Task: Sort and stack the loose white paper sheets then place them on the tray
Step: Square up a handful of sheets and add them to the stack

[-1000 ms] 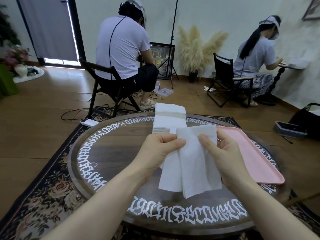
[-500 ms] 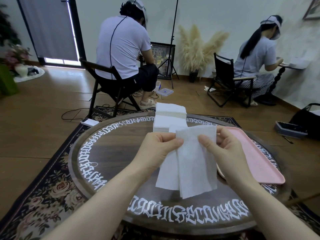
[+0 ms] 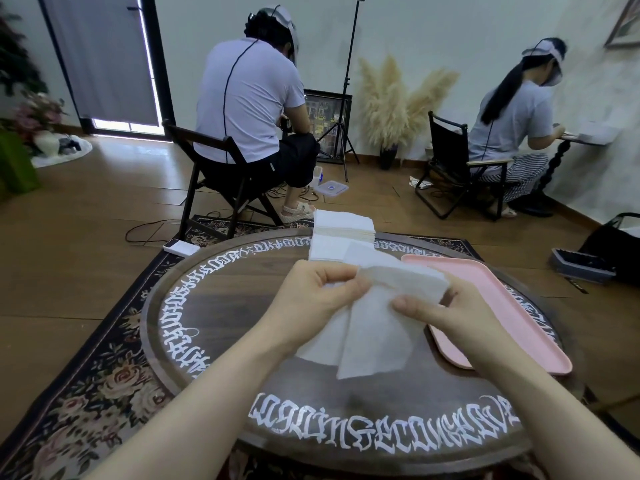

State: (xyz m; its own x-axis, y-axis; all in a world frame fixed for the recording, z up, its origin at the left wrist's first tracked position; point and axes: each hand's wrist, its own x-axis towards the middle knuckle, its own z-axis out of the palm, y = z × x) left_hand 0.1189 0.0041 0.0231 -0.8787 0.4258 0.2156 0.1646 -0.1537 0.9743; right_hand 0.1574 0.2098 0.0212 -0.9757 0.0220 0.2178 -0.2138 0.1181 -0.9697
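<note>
Nearest you, your left hand (image 3: 313,299) and right hand (image 3: 446,315) each pinch the top edge of a few loose white paper sheets (image 3: 367,327), thumbs in front, the limp sheets hanging unevenly below your fingers above the round table (image 3: 221,306). Just beyond your right hand lies the pink tray (image 3: 498,292), with nothing on it. Beyond your left hand sits the tall sheet stack (image 3: 343,237). The thin sheets could slip apart or crease if your pinch loosens while squaring them
</note>
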